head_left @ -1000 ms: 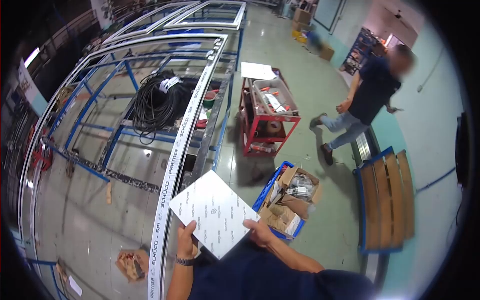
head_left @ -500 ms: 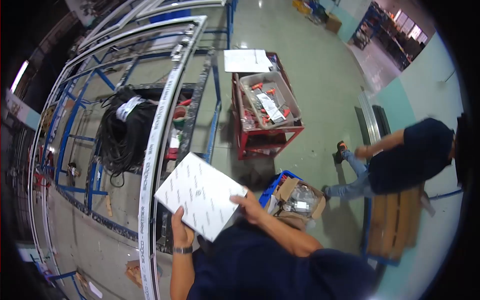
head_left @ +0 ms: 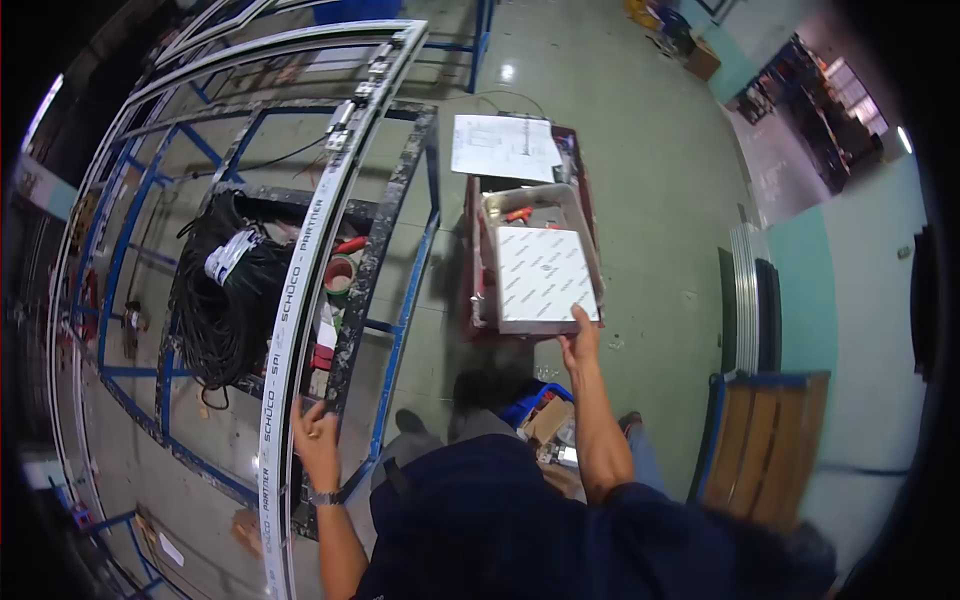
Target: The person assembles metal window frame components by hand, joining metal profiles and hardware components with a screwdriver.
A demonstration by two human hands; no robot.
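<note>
My right hand [head_left: 580,345] grips the near right corner of a flat white box [head_left: 546,272] printed with repeated small lettering, its thumb on top. The box overlaps the grey plastic bin [head_left: 572,197], hiding most of its inside; an orange-handled tool [head_left: 518,215] shows past the far edge. Beneath is a red trolley [head_left: 476,290]. My left hand [head_left: 318,440], a watch on its wrist, is empty with fingers apart and slightly bent. It is right beside the long white profile [head_left: 290,330] marked SCHÜCO PARTNER, over the dark rack edge.
A drawing sheet [head_left: 505,147] lies at the trolley's far end. Coiled black gaskets [head_left: 225,300] rest on the blue-legged rack [head_left: 410,330] at left. By my legs stands a blue crate [head_left: 522,408] with cardboard. Wooden slats [head_left: 765,440] and metal profiles [head_left: 745,300] stand along the right wall.
The white box has moved forward from both hands to over the bin, now in my right hand alone. My left hand has let go and shifted left. The other person has mostly left view.
</note>
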